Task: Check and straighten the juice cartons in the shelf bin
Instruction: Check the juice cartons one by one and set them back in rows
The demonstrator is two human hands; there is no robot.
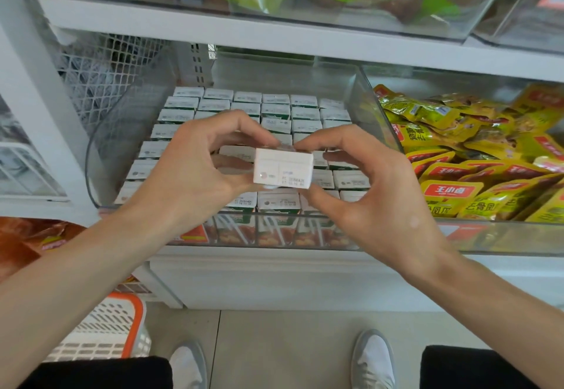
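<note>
One small juice carton (283,168) is lifted above the clear shelf bin (128,120), its white top with printed date facing me. My left hand (195,172) pinches its left side with thumb and fingers. My right hand (363,181) pinches its right side the same way. Below them, several rows of juice cartons (274,107) stand upright in the bin, white tops up; their red and green fronts show through the bin's front wall.
A neighbouring clear bin (503,242) on the right holds yellow snack packets (457,156). A shelf board (274,40) with another bin of bagged goods hangs close above. An orange-rimmed white basket (106,327) stands on the floor at lower left, by my shoes.
</note>
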